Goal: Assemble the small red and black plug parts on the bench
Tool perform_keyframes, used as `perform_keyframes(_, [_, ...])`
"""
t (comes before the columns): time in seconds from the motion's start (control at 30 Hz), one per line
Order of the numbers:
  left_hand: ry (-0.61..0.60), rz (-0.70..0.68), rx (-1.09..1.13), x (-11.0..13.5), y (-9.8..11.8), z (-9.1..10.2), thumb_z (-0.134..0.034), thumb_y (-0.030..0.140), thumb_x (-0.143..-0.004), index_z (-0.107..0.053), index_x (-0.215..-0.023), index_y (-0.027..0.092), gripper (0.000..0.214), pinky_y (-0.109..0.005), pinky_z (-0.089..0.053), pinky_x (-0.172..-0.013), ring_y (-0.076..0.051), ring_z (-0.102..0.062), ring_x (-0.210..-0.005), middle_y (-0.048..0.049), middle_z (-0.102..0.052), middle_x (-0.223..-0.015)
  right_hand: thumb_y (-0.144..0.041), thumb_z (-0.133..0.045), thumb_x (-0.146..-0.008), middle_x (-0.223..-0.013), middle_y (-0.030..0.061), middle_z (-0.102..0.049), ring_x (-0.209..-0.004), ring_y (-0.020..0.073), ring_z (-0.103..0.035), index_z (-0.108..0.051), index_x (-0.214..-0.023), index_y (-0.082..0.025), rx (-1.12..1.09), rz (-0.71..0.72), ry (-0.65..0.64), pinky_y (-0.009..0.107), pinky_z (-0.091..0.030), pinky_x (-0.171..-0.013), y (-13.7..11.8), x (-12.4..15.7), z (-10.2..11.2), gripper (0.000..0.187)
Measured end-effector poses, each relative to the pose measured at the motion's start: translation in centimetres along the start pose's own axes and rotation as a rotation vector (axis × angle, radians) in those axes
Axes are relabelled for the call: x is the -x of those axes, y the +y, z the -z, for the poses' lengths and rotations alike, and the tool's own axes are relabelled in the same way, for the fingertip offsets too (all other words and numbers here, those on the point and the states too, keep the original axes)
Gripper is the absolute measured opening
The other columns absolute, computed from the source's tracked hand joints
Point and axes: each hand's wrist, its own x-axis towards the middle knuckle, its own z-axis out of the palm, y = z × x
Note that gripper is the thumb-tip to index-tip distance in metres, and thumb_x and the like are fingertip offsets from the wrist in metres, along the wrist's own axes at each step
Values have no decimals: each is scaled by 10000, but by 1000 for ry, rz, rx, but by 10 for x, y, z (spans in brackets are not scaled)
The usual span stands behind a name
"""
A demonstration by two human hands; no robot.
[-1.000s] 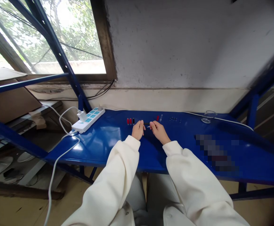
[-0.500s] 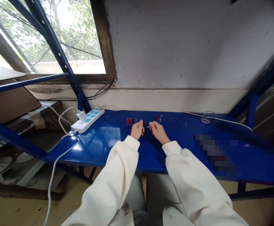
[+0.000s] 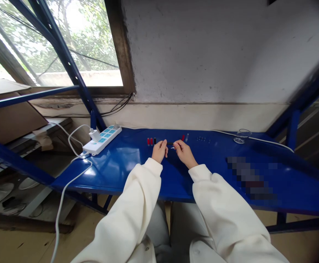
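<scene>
My left hand (image 3: 159,151) and my right hand (image 3: 183,152) meet over the blue metal shelf (image 3: 126,168), both in white sleeves. Each is closed in a pinch. Between them runs a thin dark rod-like part (image 3: 170,144), the left fingers gripping its left end. My right fingers pinch a tiny pale piece at its right end, too small to name. A few small red and black parts (image 3: 151,141) stand just left of my left hand. A red part (image 3: 183,137) and a clear tube (image 3: 187,137) lie just beyond my right hand.
A white power strip (image 3: 102,139) with a plugged white cable (image 3: 66,182) lies at the shelf's left end. A row of tiny dark pieces (image 3: 202,138) and a clear glass dish (image 3: 242,135) sit to the right. Blue rack beams cross the window at left.
Both hands have stayed almost in place. The right fingers shifted slightly towards the rod's end.
</scene>
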Motion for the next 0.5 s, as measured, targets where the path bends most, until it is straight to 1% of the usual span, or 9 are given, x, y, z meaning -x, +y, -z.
perform_keyframes(0.2, [40, 136, 80, 0, 4, 0, -473, 481, -764, -382, -560, 177, 377, -190, -245, -307, -59, -345, -247, 73, -377, -324, -402, -338, -855, -676, 11, -541, -600, 122, -491, -511, -750, -191, 13, 10, -26, 240, -373, -580, -2, 1, 2, 293])
perform_keyframes(0.27, [45, 159, 88, 0, 4, 1, -481, 487, -758, -387, -563, 178, 378, -191, -241, -304, -60, -336, -242, 76, -366, -311, -407, -334, -854, -683, 15, -543, -605, 125, -489, -515, -758, -190, 14, 6, -35, 242, -373, -577, -1, 1, 2, 298])
perform_keyframes(0.33, [36, 154, 88, -1, 3, 1, -481, 496, -756, -391, -560, 174, 387, -190, -243, -307, -58, -344, -246, 72, -375, -318, -411, -336, -851, -692, 18, -544, -605, 126, -487, -518, -778, -190, 8, -1, -37, 244, -375, -573, 1, 1, 1, 295])
perform_keyframes(0.4, [17, 135, 89, -2, 2, 2, -474, 502, -760, -410, -573, 165, 390, -186, -239, -308, -55, -372, -260, 60, -418, -358, -415, -345, -845, -709, 19, -541, -594, 123, -482, -515, -820, -190, -9, -12, -41, 246, -380, -567, 4, 0, 0, 284])
perform_keyframes(0.5, [-9, 88, 92, -3, 1, 3, -481, 485, -762, -477, -690, 148, 344, -177, -227, -306, -47, -415, -286, 45, -501, -473, -423, -378, -831, -783, 24, -533, -579, 113, -480, -484, -943, -194, -56, -29, -42, 248, -394, -562, 8, -1, -1, 276])
